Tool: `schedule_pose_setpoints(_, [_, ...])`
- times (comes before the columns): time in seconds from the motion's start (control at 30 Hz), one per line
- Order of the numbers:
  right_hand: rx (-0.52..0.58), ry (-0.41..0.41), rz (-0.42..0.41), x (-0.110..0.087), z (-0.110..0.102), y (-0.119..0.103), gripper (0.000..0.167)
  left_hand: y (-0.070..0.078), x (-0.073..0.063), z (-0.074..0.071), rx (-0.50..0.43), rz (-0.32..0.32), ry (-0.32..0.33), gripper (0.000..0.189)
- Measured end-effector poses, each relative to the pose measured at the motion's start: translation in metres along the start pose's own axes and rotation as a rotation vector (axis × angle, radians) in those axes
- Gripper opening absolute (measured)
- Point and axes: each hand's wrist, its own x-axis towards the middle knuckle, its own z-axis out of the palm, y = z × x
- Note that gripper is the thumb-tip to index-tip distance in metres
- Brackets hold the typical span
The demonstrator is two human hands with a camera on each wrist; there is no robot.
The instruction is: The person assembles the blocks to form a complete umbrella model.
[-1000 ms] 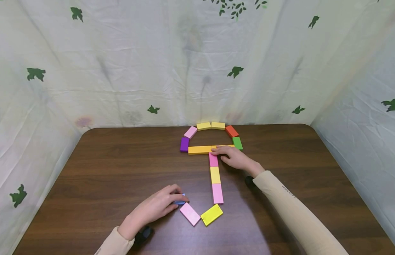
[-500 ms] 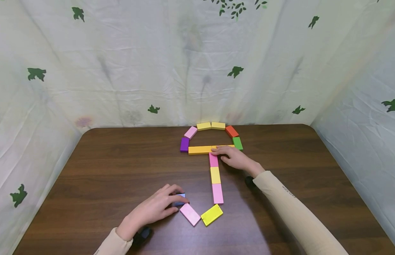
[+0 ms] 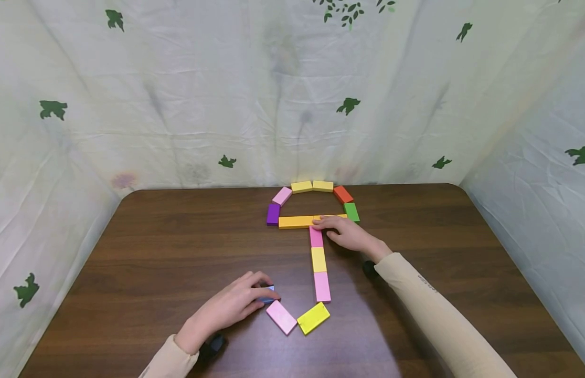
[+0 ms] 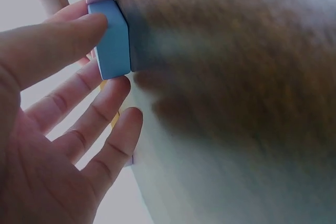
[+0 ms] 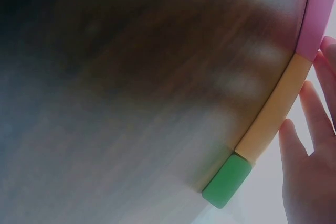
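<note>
In the left wrist view my left hand (image 3: 231, 302) holds a blue wooden block (image 4: 115, 45), thumb on one face and index finger on the far side. The block's end meets a pale pink block (image 3: 282, 317), and the fingers hide much of it in the head view. My right hand (image 3: 351, 234) rests its straight fingertips on the orange blocks (image 3: 296, 223), where they meet the top of a column with a pink block (image 3: 316, 237). A green block (image 5: 227, 181) lies at the orange row's right end.
Above the orange row, purple (image 3: 273, 214), pink, yellow and red blocks (image 3: 343, 195) form an arch. Below it, the column ends near a slanted bright yellow block (image 3: 314, 318). A brown table (image 3: 179, 241) stands against a leaf-patterned cloth (image 3: 179, 105).
Half a second ago my left fingers spread a little, showing more of the blue block; now they have closed around it again. My right hand stays in place.
</note>
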Motion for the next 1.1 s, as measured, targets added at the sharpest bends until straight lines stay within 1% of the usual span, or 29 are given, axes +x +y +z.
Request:
schedule_pose_setpoints(0.17, [0.014, -0.007, 0.018, 0.000, -0.001, -0.002, 0.040, -0.001, 0.000, 0.000, 0.015, 0.007, 0.007, 0.032])
schedule_pose_setpoints(0.3, [0.013, -0.005, 0.009, 0.000, -0.001, -0.002, 0.040, -0.001, -0.001, 0.000, 0.017, 0.014, 0.013, 0.033])
schedule_pose_setpoints(0.6, [0.008, -0.002, 0.006, 0.001, -0.001, -0.003, 0.040, 0.000, -0.002, -0.001, 0.005, 0.003, -0.002, 0.035])
schedule_pose_setpoints(0.8, [0.008, -0.015, 0.029, 0.001, -0.001, -0.003, 0.040, 0.001, -0.001, -0.003, 0.001, 0.008, 0.023, 0.032])
schedule_pose_setpoints(0.87, [0.000, -0.020, 0.027, 0.001, -0.002, -0.003, 0.040, 0.001, -0.001, -0.006, -0.011, -0.012, 0.026, 0.032])
schedule_pose_setpoints(0.97, [-0.003, -0.025, 0.031, 0.002, -0.004, -0.004, 0.039, 0.000, 0.002, -0.011, -0.029, -0.066, 0.036, 0.030])
schedule_pose_setpoints(1.03, [-0.012, -0.025, 0.026, 0.003, -0.005, -0.005, 0.038, -0.001, 0.004, -0.016, -0.023, -0.097, 0.063, 0.029])
schedule_pose_setpoints(1.1, [-0.018, -0.028, 0.025, 0.003, -0.007, -0.006, 0.037, -0.003, 0.007, -0.020, 0.000, -0.116, 0.105, 0.028])
